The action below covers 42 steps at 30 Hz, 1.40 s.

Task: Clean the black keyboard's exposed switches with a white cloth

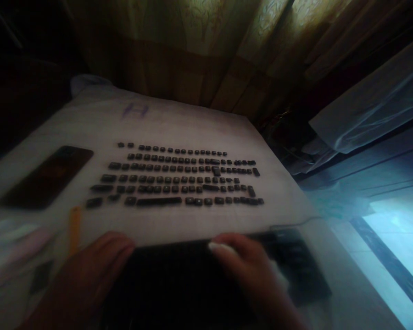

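A black keyboard base (179,279) lies across the near side of the table, dark and blurred, its keycaps off. At its left end, my left hand (92,266) has its fingers together, closed on the edge. Over the base's middle to right part is my right hand (244,261), closed around a wad of white cloth or tissue (223,248) that shows at the thumb and beside the palm. Beyond the base, loose black keycaps (158,179) lie in several rows laid out like a keyboard, with the long spacebar (159,201) in the nearest row.
A dark phone (48,176) lies at the left of the white-covered table (192,123). An orange strip-shaped object (75,229) is near my left hand. A thin cable (296,224) runs behind the base. Curtains (179,55) hang behind; white fabric (368,101) hangs at right.
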Motion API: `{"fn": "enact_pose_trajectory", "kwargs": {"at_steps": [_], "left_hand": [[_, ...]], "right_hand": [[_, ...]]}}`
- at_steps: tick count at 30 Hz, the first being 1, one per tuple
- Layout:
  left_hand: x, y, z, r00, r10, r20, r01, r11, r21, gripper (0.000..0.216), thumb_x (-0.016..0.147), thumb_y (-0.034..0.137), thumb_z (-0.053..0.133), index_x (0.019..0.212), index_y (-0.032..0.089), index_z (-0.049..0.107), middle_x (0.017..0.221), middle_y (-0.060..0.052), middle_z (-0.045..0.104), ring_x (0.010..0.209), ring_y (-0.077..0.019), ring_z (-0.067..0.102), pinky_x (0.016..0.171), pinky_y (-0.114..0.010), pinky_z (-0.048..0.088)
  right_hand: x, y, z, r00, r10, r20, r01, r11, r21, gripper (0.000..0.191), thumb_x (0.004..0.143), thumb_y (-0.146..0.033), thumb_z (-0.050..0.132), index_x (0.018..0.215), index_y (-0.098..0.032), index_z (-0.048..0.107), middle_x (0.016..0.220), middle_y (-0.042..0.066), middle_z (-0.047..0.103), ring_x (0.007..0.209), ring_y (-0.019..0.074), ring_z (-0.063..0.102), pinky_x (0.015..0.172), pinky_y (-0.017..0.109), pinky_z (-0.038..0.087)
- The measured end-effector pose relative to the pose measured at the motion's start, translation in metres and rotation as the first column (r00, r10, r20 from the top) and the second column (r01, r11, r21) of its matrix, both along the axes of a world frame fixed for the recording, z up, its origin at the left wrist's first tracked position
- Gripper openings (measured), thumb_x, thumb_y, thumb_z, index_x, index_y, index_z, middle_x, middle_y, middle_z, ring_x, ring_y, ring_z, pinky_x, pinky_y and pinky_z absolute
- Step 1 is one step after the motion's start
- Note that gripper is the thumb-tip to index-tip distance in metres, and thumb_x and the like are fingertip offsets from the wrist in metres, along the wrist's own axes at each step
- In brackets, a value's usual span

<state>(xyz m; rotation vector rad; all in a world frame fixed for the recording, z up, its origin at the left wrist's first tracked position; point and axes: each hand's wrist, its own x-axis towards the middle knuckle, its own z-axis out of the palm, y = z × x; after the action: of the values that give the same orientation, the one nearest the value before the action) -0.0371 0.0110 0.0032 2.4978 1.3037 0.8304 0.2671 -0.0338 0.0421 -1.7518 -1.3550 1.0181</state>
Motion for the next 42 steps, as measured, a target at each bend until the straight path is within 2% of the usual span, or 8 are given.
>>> {"fn": "enact_pose_trajectory", "kwargs": {"at_steps": [2, 5, 8, 15, 21, 29, 37, 42], "left_hand": [[0.002, 0.001, 0.003, 1.0, -0.003, 0.001, 0.003, 1.0, 0.013, 0.03, 0.1, 0.038, 0.041, 0.09, 0.026, 0.066, 0.083, 0.002, 0.074, 0.072, -0.0125, 0.072, 0.068, -0.019, 0.058], [0.006, 0.001, 0.008, 1.0, 0.003, 0.012, -0.003, 1.0, 0.025, 0.031, 0.1, 0.038, 0.04, 0.087, 0.025, 0.066, 0.08, 0.003, 0.073, 0.069, -0.0123, 0.072, 0.066, -0.019, 0.057], [0.008, 0.003, 0.011, 1.0, 0.004, 0.01, -0.004, 1.0, 0.019, 0.032, 0.1, 0.038, 0.04, 0.086, 0.025, 0.065, 0.079, 0.003, 0.072, 0.068, -0.0122, 0.072, 0.065, -0.019, 0.057], [0.009, 0.003, 0.014, 1.0, -0.002, 0.018, 0.001, 1.0, 0.019, 0.03, 0.099, 0.035, 0.041, 0.086, 0.024, 0.065, 0.079, 0.002, 0.072, 0.068, -0.0126, 0.072, 0.062, -0.019, 0.056], [0.009, 0.002, 0.012, 1.0, 0.008, 0.011, -0.008, 0.999, -0.043, 0.031, 0.099, 0.035, 0.04, 0.084, 0.024, 0.066, 0.078, 0.002, 0.072, 0.067, -0.0123, 0.07, 0.064, -0.02, 0.056], [0.011, 0.001, 0.014, 0.999, 0.038, -0.009, -0.039, 0.993, -0.111, 0.039, 0.099, 0.04, 0.036, 0.082, 0.024, 0.067, 0.078, 0.0, 0.072, 0.068, -0.0148, 0.07, 0.064, -0.024, 0.056], [0.011, 0.001, 0.015, 1.0, 0.026, -0.011, -0.027, 0.995, -0.093, 0.035, 0.099, 0.037, 0.037, 0.083, 0.023, 0.066, 0.078, 0.001, 0.07, 0.067, -0.0131, 0.068, 0.063, -0.022, 0.054], [0.011, 0.0, 0.014, 1.0, 0.021, 0.005, -0.021, 0.994, -0.106, 0.035, 0.1, 0.036, 0.037, 0.083, 0.023, 0.066, 0.079, 0.001, 0.07, 0.068, -0.0134, 0.068, 0.064, -0.023, 0.053]], "right_hand": [[-0.007, 0.0, 0.001, 0.996, 0.036, 0.077, -0.044, 0.992, 0.115, 0.012, 0.083, -0.027, 0.067, 0.079, -0.023, 0.077, 0.059, -0.001, 0.071, 0.049, 0.0153, 0.065, 0.045, 0.021, 0.051], [-0.014, 0.0, 0.001, 0.969, 0.127, 0.211, -0.192, 0.926, 0.325, 0.015, 0.086, -0.018, 0.061, 0.081, -0.022, 0.074, 0.075, 0.002, 0.074, 0.067, 0.0163, 0.071, 0.062, 0.024, 0.057], [-0.019, 0.0, -0.001, 0.925, 0.17, 0.34, -0.305, 0.866, 0.397, 0.019, 0.09, -0.014, 0.055, 0.085, -0.02, 0.072, 0.078, 0.004, 0.07, 0.068, 0.0146, 0.069, 0.062, 0.022, 0.056], [-0.027, -0.002, -0.01, 0.845, 0.089, 0.527, -0.343, 0.847, 0.407, 0.018, 0.096, -0.019, 0.049, 0.089, -0.02, 0.066, 0.073, 0.002, 0.073, 0.061, 0.0167, 0.07, 0.057, 0.025, 0.053], [-0.032, -0.001, -0.01, 0.754, 0.109, 0.648, -0.438, 0.818, 0.372, 0.027, 0.099, -0.016, 0.043, 0.087, -0.02, 0.067, 0.074, 0.002, 0.071, 0.058, 0.0164, 0.065, 0.055, 0.026, 0.046], [-0.036, 0.0, -0.007, 0.678, 0.146, 0.721, -0.475, 0.835, 0.278, 0.025, 0.094, -0.012, 0.045, 0.081, -0.021, 0.064, 0.074, 0.003, 0.067, 0.057, 0.0163, 0.061, 0.052, 0.026, 0.041], [-0.035, -0.002, -0.007, 0.696, 0.174, 0.696, -0.489, 0.825, 0.283, 0.021, 0.096, -0.017, 0.047, 0.089, -0.021, 0.066, 0.081, 0.004, 0.068, 0.062, 0.0172, 0.063, 0.057, 0.027, 0.045], [-0.035, -0.001, -0.01, 0.679, 0.162, 0.716, -0.486, 0.83, 0.273, 0.027, 0.099, -0.017, 0.042, 0.085, -0.021, 0.065, 0.077, 0.004, 0.067, 0.059, 0.0166, 0.062, 0.055, 0.027, 0.042]]}}
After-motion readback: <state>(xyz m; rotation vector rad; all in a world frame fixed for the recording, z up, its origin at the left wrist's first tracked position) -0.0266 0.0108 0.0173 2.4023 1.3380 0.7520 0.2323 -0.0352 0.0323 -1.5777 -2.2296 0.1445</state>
